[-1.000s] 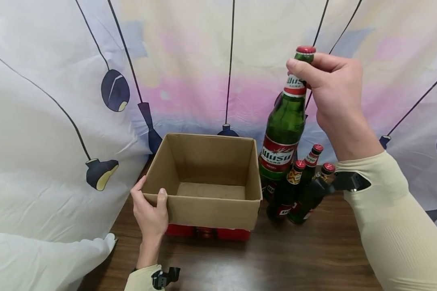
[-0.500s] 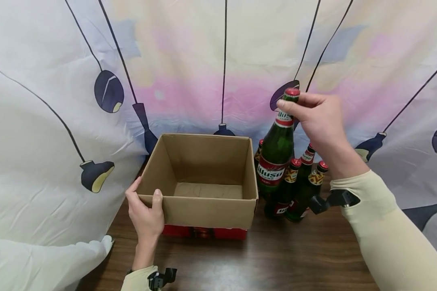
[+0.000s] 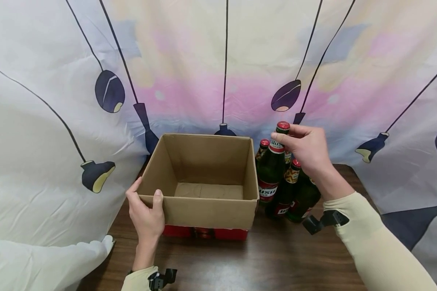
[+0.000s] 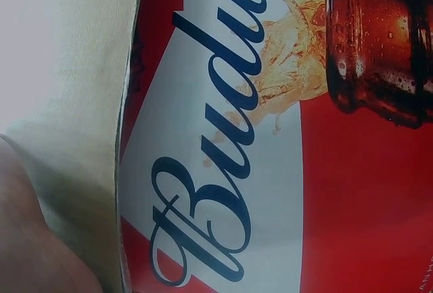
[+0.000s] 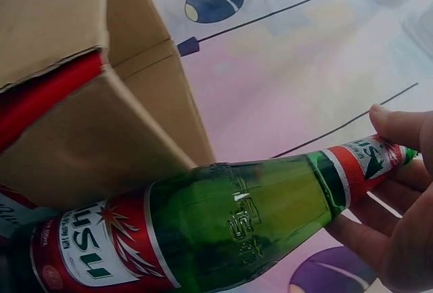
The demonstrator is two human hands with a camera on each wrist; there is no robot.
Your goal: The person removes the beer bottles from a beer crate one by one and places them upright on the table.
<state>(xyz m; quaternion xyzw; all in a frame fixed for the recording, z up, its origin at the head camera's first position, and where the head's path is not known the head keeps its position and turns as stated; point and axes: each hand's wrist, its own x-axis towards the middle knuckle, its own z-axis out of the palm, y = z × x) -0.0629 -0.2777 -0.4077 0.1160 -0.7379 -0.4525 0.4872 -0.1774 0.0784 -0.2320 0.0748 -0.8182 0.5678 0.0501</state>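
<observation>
My right hand point(image 3: 309, 147) pinches the neck of a green Wusu beer bottle point(image 3: 271, 167), just below its red cap. The bottle stands nearly upright close beside the right wall of an open cardboard box point(image 3: 207, 212). In the right wrist view, the thumb and fingers wrap the bottle's neck label point(image 5: 355, 168). My left hand point(image 3: 147, 216) grips the box's front left corner, thumb on the folded-out front flap. The box's inside shows bare cardboard. Its red outer face with Budweiser lettering point(image 4: 210, 164) fills much of the left wrist view.
Several other beer bottles stand packed right of the box, among them a dark one with a patterned neck label point(image 3: 292, 176) and one partly behind the right wrist. A brown wooden table point(image 3: 291, 258) lies underneath. A printed cloth point(image 3: 189, 60) hangs behind.
My right hand has lowered the Wusu bottle from high above the other bottles to down among them, beside the box. The left hand has kept its grip on the box.
</observation>
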